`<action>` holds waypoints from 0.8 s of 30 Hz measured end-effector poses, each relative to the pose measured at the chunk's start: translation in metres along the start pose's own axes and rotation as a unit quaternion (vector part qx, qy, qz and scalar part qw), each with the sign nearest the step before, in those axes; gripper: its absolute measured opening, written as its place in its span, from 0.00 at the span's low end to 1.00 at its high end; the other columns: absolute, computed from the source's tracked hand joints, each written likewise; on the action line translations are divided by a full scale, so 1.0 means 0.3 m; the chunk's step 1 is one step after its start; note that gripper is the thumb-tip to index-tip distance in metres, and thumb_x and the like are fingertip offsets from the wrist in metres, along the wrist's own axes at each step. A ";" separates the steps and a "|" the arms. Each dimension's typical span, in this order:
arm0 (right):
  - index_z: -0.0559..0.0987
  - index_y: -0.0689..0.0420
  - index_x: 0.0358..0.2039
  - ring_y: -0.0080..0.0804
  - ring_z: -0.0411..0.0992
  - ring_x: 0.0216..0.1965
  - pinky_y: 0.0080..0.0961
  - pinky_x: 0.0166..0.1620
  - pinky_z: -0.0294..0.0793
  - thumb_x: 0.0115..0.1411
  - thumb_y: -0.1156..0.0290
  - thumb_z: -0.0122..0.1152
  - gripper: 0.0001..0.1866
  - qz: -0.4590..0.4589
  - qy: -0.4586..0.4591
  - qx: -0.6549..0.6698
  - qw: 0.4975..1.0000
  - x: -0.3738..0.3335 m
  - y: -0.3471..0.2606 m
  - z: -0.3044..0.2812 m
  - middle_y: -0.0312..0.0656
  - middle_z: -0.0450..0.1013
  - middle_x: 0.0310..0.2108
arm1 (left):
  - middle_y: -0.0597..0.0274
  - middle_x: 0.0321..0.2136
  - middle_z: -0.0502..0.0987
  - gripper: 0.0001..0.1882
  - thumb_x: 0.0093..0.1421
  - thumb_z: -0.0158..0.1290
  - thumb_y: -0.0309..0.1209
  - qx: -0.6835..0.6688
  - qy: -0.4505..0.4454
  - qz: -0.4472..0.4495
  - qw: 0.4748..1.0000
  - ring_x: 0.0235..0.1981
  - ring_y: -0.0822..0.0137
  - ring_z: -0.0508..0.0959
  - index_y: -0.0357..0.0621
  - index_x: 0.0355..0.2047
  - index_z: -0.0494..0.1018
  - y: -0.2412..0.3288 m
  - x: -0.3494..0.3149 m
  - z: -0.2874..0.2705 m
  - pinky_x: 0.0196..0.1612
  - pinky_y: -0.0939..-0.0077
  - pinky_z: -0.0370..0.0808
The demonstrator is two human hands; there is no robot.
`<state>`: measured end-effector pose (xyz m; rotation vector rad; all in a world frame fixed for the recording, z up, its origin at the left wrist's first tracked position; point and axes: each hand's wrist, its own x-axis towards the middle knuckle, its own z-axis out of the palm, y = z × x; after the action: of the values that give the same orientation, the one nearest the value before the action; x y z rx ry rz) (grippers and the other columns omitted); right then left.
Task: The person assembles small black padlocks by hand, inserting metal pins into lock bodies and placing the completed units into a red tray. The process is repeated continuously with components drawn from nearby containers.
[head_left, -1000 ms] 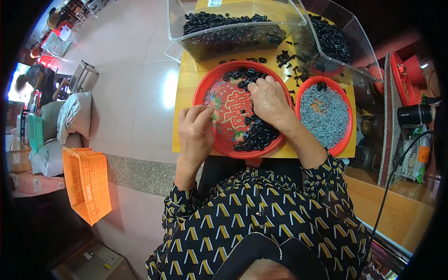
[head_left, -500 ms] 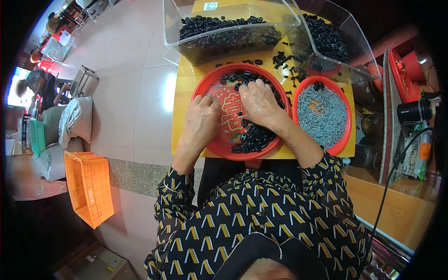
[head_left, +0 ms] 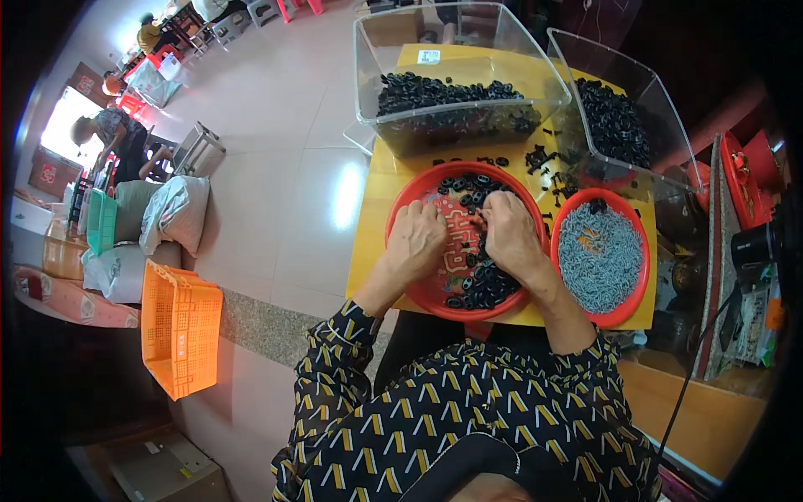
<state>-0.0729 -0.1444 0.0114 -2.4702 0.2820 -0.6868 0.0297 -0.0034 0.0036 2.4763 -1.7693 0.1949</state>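
Note:
A round red tray [head_left: 400,287] with a patterned base lies on the yellow table in front of me. Small black oval parts with two holes [head_left: 483,289] are heaped along its near right and far sides. Over the tray's left part is my left hand [head_left: 418,241], fingers curled together, their tips hidden from above. My right hand [head_left: 513,238] is over the right side, thumb and finger pinched beside the black parts. What either hand grips is too small or hidden to make out. A smaller red tray [head_left: 646,276] of grey screws [head_left: 598,263] stands to the right.
Two clear plastic bins, one far [head_left: 468,121] and one far right [head_left: 669,125], hold more black parts. Loose black pieces [head_left: 539,157] lie between them on the yellow table [head_left: 368,259]. An orange crate [head_left: 188,335] and stuffed sacks [head_left: 176,213] are on the left. People sit farther off.
The view has shifted, so everything appears farther right and lower. Within the tray, my right hand has drawn slightly nearer to me from the far heap; my left has moved inward.

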 end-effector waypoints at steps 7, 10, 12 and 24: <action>0.65 0.62 0.26 0.51 0.64 0.31 0.40 0.35 0.62 0.49 0.81 0.46 0.03 0.049 0.019 0.030 0.998 -0.035 -0.024 -0.051 0.51 0.64 0.26 | 0.51 0.26 0.67 0.13 0.42 0.49 0.24 -0.112 0.084 -0.046 0.989 0.31 0.53 0.69 0.35 0.30 0.64 0.022 -0.008 0.024 0.34 0.64 0.67; 0.68 0.62 0.31 0.50 0.66 0.33 0.37 0.36 0.65 0.51 0.81 0.46 0.05 0.070 0.006 0.072 0.995 -0.055 -0.050 -0.071 0.52 0.66 0.28 | 0.50 0.26 0.67 0.12 0.40 0.50 0.22 -0.197 0.158 -0.016 0.967 0.31 0.51 0.70 0.35 0.28 0.65 0.028 -0.014 0.033 0.34 0.63 0.67; 0.70 0.62 0.33 0.50 0.66 0.33 0.35 0.36 0.66 0.52 0.80 0.46 0.08 0.073 0.008 0.122 0.990 -0.073 -0.062 -0.074 0.52 0.67 0.29 | 0.48 0.26 0.67 0.11 0.39 0.50 0.20 -0.247 0.145 -0.019 0.958 0.30 0.50 0.70 0.36 0.27 0.65 0.031 -0.022 0.030 0.34 0.63 0.67; 0.69 0.60 0.30 0.16 0.63 0.20 0.13 0.24 0.64 0.57 0.76 0.43 0.04 0.289 -0.145 0.429 0.843 -0.125 -0.048 -0.093 0.33 0.66 0.20 | 0.54 0.25 0.68 0.04 0.43 0.49 0.18 -0.286 0.278 -0.062 0.915 0.28 0.56 0.70 0.39 0.20 0.69 0.044 -0.018 0.025 0.31 0.68 0.68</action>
<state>-0.1188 -0.1329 0.0240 -1.4687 0.4531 -0.1041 0.0158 -0.0038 -0.0046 1.8570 -1.2059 0.2852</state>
